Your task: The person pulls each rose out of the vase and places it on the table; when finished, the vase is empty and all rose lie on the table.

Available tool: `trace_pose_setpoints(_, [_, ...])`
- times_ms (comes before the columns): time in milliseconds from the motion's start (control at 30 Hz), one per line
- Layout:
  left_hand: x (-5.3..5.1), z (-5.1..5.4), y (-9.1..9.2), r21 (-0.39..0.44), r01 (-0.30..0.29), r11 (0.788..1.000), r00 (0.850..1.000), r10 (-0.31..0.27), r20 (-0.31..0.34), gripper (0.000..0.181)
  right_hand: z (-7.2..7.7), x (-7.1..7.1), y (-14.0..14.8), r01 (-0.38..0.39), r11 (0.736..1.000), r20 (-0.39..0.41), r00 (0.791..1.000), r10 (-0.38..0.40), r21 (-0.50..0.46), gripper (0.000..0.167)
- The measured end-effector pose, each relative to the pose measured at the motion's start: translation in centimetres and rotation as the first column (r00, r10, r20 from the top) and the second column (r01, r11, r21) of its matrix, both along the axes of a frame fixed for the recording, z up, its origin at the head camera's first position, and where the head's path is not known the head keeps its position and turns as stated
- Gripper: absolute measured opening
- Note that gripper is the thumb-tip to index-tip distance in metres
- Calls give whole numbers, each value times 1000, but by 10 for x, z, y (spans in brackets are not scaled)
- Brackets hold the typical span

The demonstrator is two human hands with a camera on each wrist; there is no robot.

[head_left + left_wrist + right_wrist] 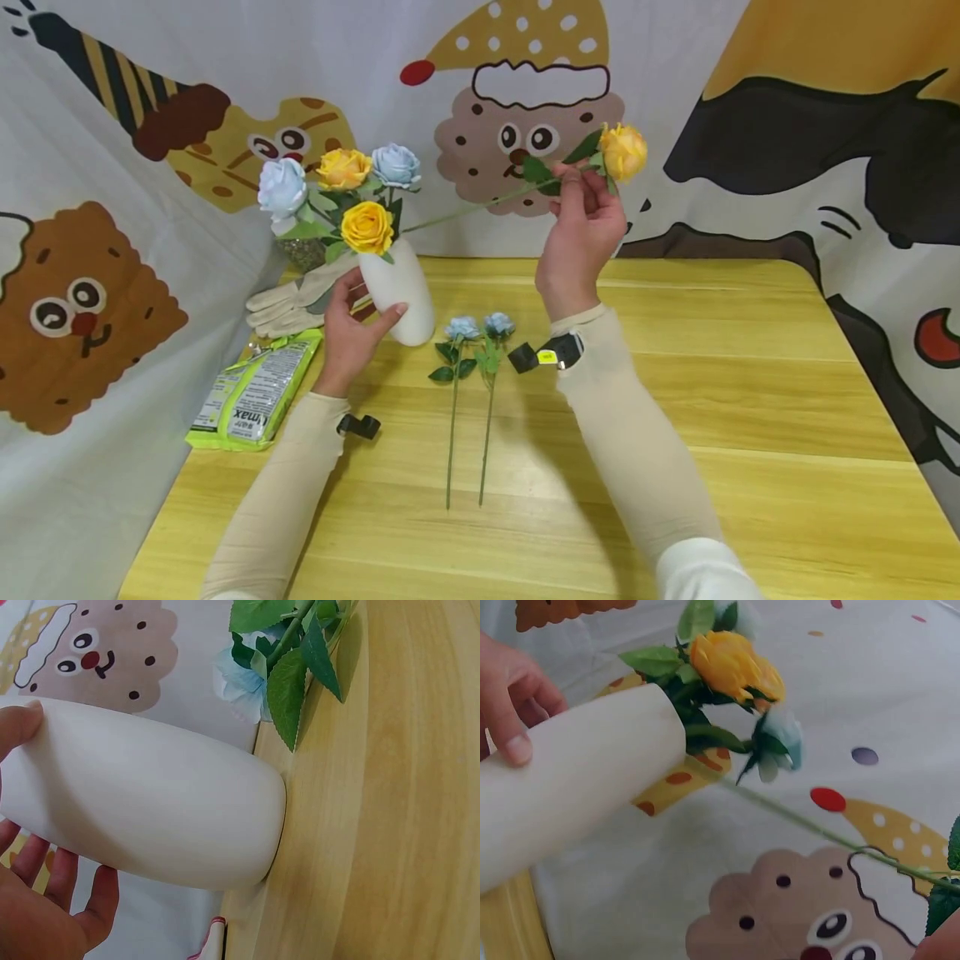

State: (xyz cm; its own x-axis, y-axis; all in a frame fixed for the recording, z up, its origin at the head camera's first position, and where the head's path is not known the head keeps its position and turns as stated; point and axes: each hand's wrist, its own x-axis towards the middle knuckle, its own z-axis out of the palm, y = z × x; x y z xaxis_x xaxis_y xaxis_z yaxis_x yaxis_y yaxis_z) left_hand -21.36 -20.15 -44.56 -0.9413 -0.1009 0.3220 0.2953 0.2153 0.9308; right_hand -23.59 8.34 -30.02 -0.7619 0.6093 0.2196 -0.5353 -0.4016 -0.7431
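Observation:
My left hand [352, 337] grips a white vase [399, 293], thumb on one side and fingers [61, 881] on the other. The vase's base meets the table, and it leans a little. Two yellow roses [367, 227] and two pale blue roses [396, 165] fill its mouth. Up to the right, my right hand [579, 237] pinches another yellow rose [624, 152] just below its bloom. That rose's long green stem [810, 826] slants down toward the vase mouth; whether its tip is inside is unclear. Two blue roses [462, 327] lie on the table right of the vase.
Left of the vase lie pale gloves [281, 307] and a green-and-white packet [251, 396]. A container [303, 252] with dark contents stands behind, partly hidden by flowers. A cartoon-print cloth [660, 50] hangs behind the wooden table [750, 375].

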Motion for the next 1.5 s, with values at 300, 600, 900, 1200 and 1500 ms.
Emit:
trace_pose_setpoints(300, [0,-2,-2,11,-1,1000,1000,1,-8,71,-22,4,26,37,999,73,997,-35,-22,6])
trace_pose_setpoints(600, [2,-2,-2,9,0,1000,1000,0,2,71,-58,13,47,-79,994,221,973,61,71,7])
trace_pose_setpoints(900, [2,-2,-2,10,6,1000,1000,-6,-3,71,-85,26,57,-272,956,353,910,218,112,11])
trace_pose_setpoints(1200, [0,-2,-1,12,2,1000,1000,-2,4,72,-110,35,64,-485,807,520,810,270,336,23])
trace_pose_setpoints(1500, [0,-3,-1,10,-2,1000,1000,2,4,72,-125,40,69,-667,642,608,702,371,379,34])
